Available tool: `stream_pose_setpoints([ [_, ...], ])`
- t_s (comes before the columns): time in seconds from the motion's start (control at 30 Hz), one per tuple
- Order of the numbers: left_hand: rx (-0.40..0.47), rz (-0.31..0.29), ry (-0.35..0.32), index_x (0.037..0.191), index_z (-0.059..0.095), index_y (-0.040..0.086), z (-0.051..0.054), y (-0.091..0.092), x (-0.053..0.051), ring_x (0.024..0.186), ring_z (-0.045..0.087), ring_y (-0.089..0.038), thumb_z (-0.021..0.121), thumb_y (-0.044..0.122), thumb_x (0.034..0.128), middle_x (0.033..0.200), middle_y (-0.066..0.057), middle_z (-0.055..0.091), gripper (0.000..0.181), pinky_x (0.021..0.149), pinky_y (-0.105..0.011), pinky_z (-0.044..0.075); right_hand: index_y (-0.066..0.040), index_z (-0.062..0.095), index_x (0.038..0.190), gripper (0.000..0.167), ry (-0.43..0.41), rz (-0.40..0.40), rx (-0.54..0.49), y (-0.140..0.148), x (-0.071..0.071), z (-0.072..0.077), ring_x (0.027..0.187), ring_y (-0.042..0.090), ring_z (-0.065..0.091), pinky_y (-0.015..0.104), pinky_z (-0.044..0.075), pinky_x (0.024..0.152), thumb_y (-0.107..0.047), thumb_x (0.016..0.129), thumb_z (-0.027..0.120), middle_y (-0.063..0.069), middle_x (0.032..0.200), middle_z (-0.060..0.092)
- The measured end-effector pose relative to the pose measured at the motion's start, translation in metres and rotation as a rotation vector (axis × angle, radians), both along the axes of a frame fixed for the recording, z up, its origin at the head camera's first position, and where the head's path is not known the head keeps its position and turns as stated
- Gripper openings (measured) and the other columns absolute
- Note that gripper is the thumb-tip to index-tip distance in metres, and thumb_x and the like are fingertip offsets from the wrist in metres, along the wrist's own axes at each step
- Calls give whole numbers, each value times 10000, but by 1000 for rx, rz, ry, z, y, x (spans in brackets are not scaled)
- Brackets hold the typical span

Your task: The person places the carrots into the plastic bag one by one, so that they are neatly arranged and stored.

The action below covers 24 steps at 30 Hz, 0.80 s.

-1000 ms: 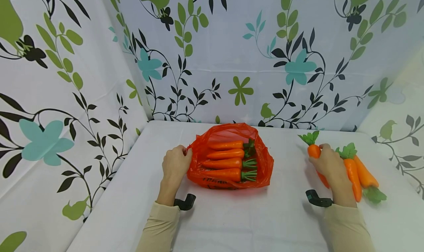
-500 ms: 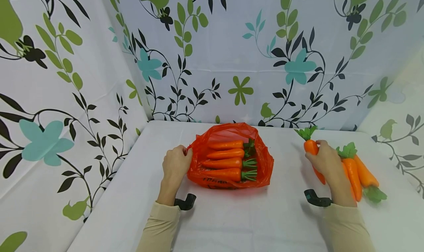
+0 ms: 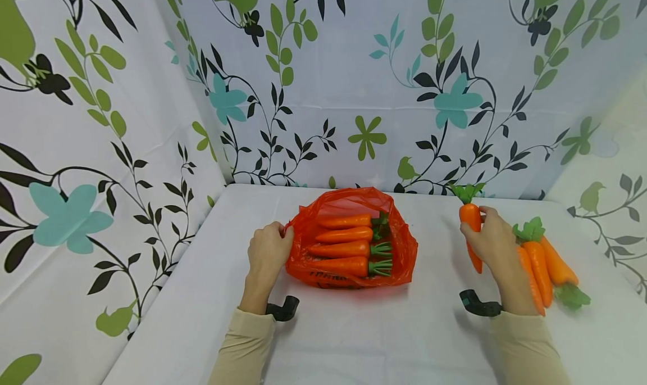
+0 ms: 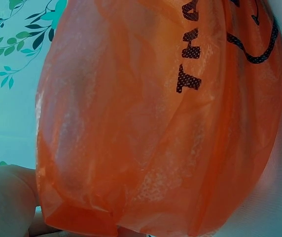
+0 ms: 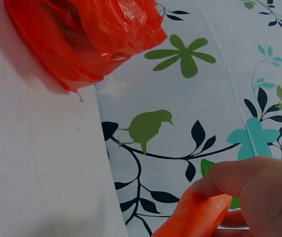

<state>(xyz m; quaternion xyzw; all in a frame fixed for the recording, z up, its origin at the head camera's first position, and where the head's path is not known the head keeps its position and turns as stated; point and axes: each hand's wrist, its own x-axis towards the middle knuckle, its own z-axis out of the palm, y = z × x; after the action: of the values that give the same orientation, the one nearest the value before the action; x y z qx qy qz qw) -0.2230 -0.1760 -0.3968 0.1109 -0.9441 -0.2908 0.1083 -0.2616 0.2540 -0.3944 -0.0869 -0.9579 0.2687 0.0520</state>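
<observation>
My left hand (image 3: pixel 270 250) pinches the left edge of a red plastic bag (image 3: pixel 404 267), whose mouth gapes wide. Several carrots (image 3: pixel 349 249) with green tops lie side by side inside the bag. In the left wrist view the bag (image 4: pixel 131 123) fills most of the picture, with black letters on its side. To the right, my right hand (image 3: pixel 492 239) holds a carrot (image 3: pixel 471 219) between thumb and fingers, leafy top upward, over the table. The right wrist view shows this carrot (image 5: pixel 195 215) gripped near its top, with the bag at upper left.
On the right of the white table (image 3: pixel 384 334), several more carrots (image 3: pixel 556 261) lie in a small pile, partly behind my right arm. A cloth printed with leaves and birds (image 3: pixel 323 93) hangs behind the table. Each wrist wears a black mount (image 3: pixel 482 304).
My right hand has lifted a carrot from beside the pile and carried it a little to the left, turning it more upright. The left hand and the bag have stayed in place.
</observation>
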Motion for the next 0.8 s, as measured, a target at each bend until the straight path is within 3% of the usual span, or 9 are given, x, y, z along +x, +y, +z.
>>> stream_pose_setpoints([
  [0.37, -2, 3, 0, 883, 677, 34, 0, 0, 0, 590, 549, -212, 594, 287, 980, 693, -99, 627, 283, 530, -282, 504, 111, 263, 1489, 738, 59, 18, -3, -9, 3, 3, 1045, 494, 558, 595, 531, 894, -312, 959, 554, 394, 1360, 475],
  [0.8, 3, 2, 8, 852, 668, 37, 0, -1, 1, 572, 536, -209, 588, 277, 980, 669, -91, 609, 284, 495, -255, 444, 81, 261, 1507, 726, 99, 52, -29, -24, 5, 8, 1074, 486, 587, 586, 543, 896, -298, 969, 567, 361, 1389, 476],
])
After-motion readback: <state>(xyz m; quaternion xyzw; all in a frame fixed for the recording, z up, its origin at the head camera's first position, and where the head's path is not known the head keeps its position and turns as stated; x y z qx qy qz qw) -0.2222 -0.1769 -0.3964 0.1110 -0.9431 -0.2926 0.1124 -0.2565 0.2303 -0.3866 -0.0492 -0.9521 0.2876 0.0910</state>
